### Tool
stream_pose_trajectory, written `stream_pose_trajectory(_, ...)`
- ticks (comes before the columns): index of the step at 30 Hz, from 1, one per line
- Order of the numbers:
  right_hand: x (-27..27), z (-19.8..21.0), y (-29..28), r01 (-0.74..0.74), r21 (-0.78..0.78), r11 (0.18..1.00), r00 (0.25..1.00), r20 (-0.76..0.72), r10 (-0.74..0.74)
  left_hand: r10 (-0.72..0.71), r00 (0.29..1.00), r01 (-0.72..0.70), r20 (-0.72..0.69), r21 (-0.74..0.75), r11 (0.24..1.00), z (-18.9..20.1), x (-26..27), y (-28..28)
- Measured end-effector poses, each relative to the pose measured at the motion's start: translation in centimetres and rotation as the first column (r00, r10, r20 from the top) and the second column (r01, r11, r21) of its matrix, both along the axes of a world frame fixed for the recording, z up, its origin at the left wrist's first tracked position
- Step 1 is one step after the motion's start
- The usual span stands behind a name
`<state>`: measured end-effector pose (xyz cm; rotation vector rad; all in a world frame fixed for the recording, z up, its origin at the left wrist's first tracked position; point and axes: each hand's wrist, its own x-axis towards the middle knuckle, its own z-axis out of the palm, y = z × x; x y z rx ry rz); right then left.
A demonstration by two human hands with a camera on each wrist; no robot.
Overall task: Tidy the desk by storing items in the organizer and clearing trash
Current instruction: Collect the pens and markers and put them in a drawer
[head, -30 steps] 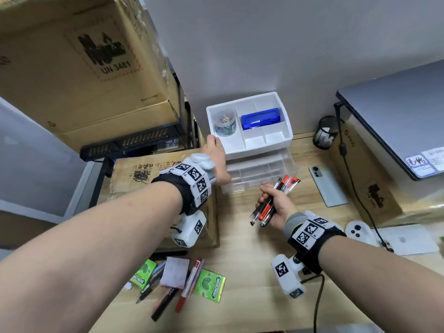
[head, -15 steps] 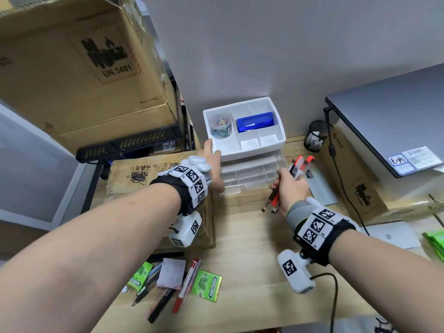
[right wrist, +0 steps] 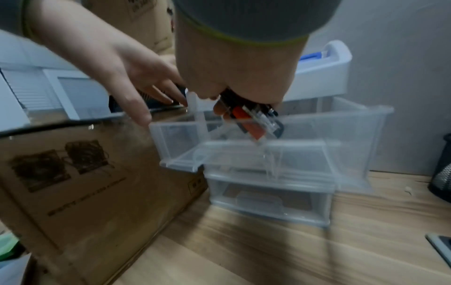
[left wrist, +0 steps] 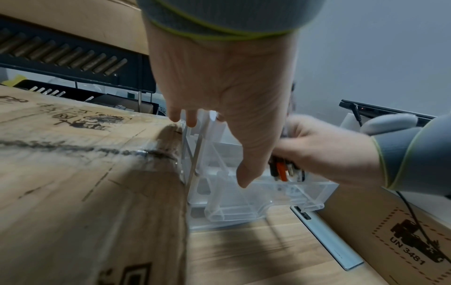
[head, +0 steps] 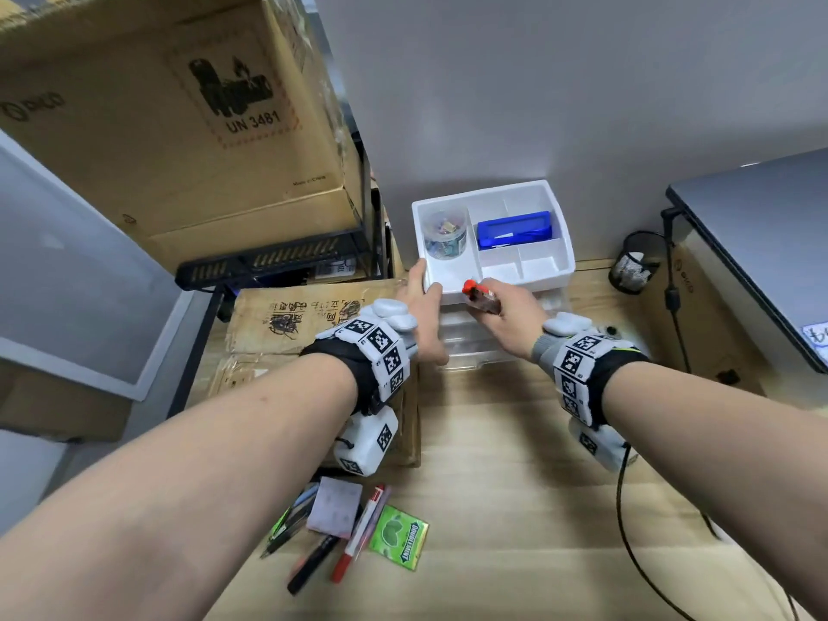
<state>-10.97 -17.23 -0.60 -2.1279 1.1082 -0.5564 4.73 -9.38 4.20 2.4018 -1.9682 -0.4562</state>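
Note:
The organizer has a white top tray (head: 565,244) over clear drawers, and its top drawer (right wrist: 244,152) stands pulled out. My left hand (head: 421,298) rests with straight fingers against the organizer's left side (left wrist: 195,146). My right hand (head: 506,311) grips a bundle of red and black pens (head: 477,295), tips pointing down into the open drawer (left wrist: 256,202). The pens (right wrist: 253,123) hang just over the drawer's front part. A clear cup of clips (head: 446,235) and a blue box (head: 513,230) sit in the tray.
More pens (head: 358,535), a lilac note pad (head: 335,508) and a green gum pack (head: 398,535) lie on the near desk. A cardboard box (head: 309,316) flanks the organizer's left. To the right are a mesh cup (head: 636,262), a laptop (head: 761,239), a phone (left wrist: 324,237).
My right hand has carried the pen bundle up and left from above the desk to over the open top drawer. My left hand has stayed on the organizer's left side.

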Motion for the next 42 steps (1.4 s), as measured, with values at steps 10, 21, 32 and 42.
stream_pose_trajectory(10,-0.1,-1.2,-0.5,0.016,0.144,0.989,0.909,-0.413,0.046,0.008,0.999,-0.009,-0.041,-0.015,1.0,0.2,-0.3,0.1)
stream_pose_trajectory(21,-2.3,-0.2,1.5,0.039,0.07,0.997,0.969,-0.248,-0.02,-0.007,1.0,0.007,0.014,-0.013,1.0,-0.6,-0.1,0.2)
stream_pose_trajectory(32,-2.4,0.9,5.9,0.047,-0.011,0.999,0.998,-0.043,-0.048,-0.02,1.0,0.022,0.013,-0.277,0.961,1.3,0.6,3.9)
stream_pose_trajectory(42,1.5,-2.6,16.1,-0.236,0.585,0.776,0.507,-0.607,0.612,0.017,1.0,-0.015,-0.001,-0.47,0.882,3.4,7.1,13.6)
